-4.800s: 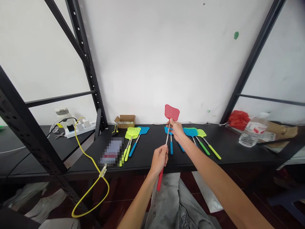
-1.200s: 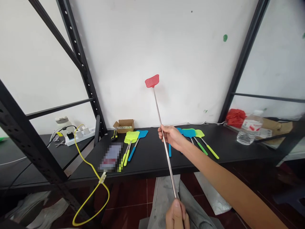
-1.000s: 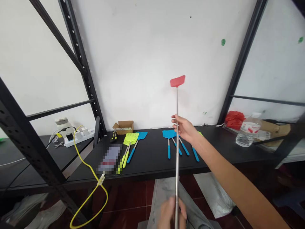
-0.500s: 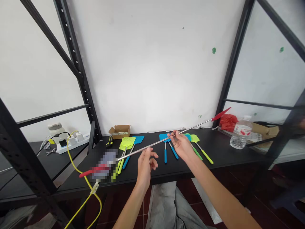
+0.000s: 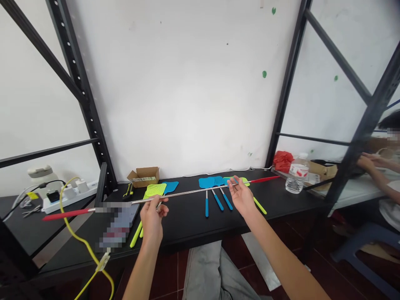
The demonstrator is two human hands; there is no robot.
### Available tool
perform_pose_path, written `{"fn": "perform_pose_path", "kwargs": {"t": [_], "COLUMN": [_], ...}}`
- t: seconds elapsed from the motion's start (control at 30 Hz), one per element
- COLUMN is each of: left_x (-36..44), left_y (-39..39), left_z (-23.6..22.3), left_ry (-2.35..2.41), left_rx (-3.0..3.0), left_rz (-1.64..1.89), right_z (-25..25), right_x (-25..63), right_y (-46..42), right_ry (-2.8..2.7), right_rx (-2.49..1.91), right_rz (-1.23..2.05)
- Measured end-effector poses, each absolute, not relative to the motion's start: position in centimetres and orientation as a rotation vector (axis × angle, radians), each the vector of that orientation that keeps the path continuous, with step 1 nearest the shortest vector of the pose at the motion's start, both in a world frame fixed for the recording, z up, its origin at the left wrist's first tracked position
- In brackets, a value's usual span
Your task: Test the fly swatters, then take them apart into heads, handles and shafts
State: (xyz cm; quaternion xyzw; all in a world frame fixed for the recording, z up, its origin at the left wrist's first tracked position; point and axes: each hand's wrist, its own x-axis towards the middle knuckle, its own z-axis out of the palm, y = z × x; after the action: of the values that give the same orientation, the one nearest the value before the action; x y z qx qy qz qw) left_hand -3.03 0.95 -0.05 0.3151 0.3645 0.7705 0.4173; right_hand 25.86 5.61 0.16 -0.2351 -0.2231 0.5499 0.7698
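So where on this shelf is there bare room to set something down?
Mid black shelf, between the left hand and the blue-handled flyswatters, under the silver-rodded red flyswatter. Also between the rightmost lime handle and clear plastic bottle. Crowded at left: lime mesh flyswatters, open brown cardboard box.

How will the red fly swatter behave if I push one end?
The red fly swatter is probably light, its rod being thin. That rod runs straight, so it seems stiff. Its sheen suggests it may slide if gripped loosely.
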Motion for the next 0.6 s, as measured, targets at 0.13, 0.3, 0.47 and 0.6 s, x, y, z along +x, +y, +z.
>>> {"fn": "perform_pose_path", "kwargs": {"t": [0.13, 0.3, 0.47, 0.6], "left_x": [-4.8, -7.4, -11.2, -12.5], "left_y": [0.8, 0.7, 0.3, 0.0], "left_z": [0.5, 0.9, 0.7, 0.3], "left_ry": [0.931, 0.832, 0.689, 0.648], "left_rx": [0.728, 0.638, 0.416, 0.383], "left_rz": [1.975, 2.030, 2.194, 2.207], "right_z": [-0.1, -0.1, 0.5, 0.4], "right_x": [28.0, 30.2, 31.8, 31.8], "right_y": [6.0, 5.9, 5.5, 5.5], "right_ry": [-0.375, -0.417, -0.439, -0.470], "right_rx": [-0.472, -0.554, -0.646, -0.701], "right_rz": [1.177, 1.145, 1.047, 0.932]}}
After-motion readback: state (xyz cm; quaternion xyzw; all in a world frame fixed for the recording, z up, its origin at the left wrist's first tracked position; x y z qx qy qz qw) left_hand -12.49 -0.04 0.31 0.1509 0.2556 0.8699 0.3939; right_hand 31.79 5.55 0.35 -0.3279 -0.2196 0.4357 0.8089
